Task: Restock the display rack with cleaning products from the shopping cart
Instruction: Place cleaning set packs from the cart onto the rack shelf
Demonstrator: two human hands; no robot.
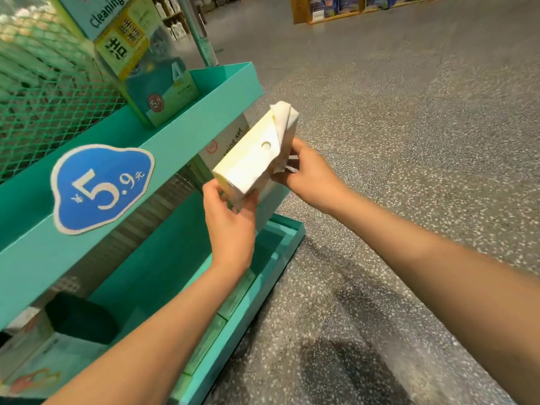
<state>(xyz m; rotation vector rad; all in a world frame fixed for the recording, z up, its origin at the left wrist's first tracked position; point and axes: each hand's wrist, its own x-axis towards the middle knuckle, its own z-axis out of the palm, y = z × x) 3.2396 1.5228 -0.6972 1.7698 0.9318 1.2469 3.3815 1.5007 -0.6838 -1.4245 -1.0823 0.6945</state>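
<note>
A pale product pack (251,162) is held in mid-air at the teal display rack's (187,133) corner.

The left hand (229,220) pinches its lower end, the right hand (306,173) its crumpled flap, apparently steadying it for shelving.

Both my hands hold the pale yellow-and-white pack (251,157) in the air off the outer corner of the teal metal display rack (181,133). Right of that I see only open speckled grey floor (409,141), free to pass. To the left the upper tray's front wall blocks me, with the blue cloud-shaped price tag (100,187) stuck on it. The green-and-teal product box (159,89) stands in that tray; green wire mesh (43,112) closes the side behind it. Under the tray, a white box printed "set" (230,141) sits just behind the pack, narrowing that opening. The lower tray shows bare teal bottom near its outer corner; pale green boxes (230,302) line its front edge, a black rounded object (83,318) farther in.
</note>
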